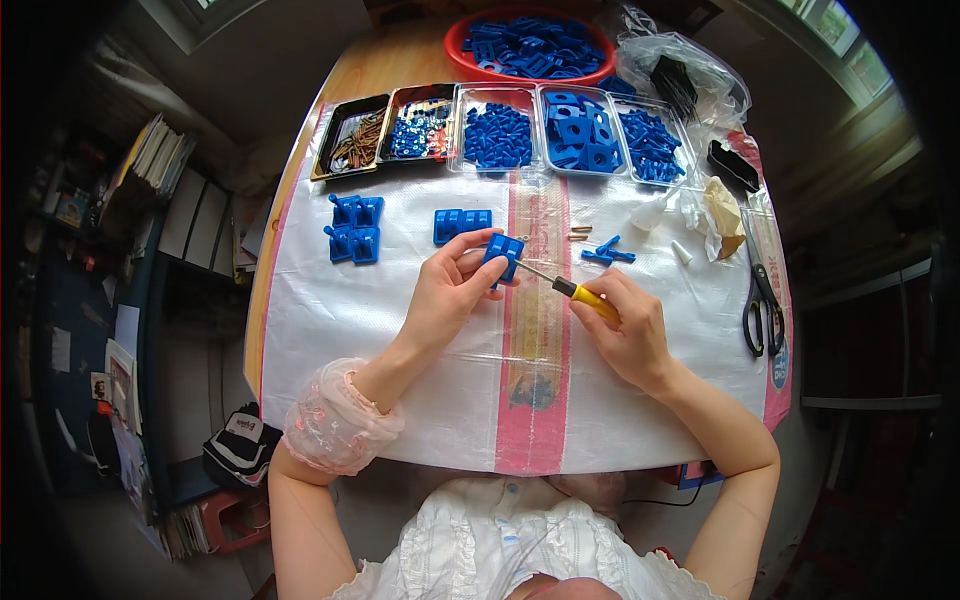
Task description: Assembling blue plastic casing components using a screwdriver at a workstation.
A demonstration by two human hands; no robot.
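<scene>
My left hand (450, 290) grips a small blue plastic block (503, 252) just above the white woven sheet (340, 310). In my right hand (625, 330) is a yellow-handled screwdriver (580, 293), its metal shaft pointing up-left with the tip at the block. Behind the block lies another blue block (461, 224). Two assembled blue pieces (353, 228) sit at the left. A small blue cross-shaped part (608, 253) and brown screws (579, 233) lie just right of the held block.
Along the far edge stand several trays: brown screws (352, 140), mixed small parts (418, 130), and blue parts (498, 135). A red bowl (528, 45) of blue parts is behind them. Black scissors (763, 300), a white bottle (650, 212) and plastic bags (680, 75) are on the right.
</scene>
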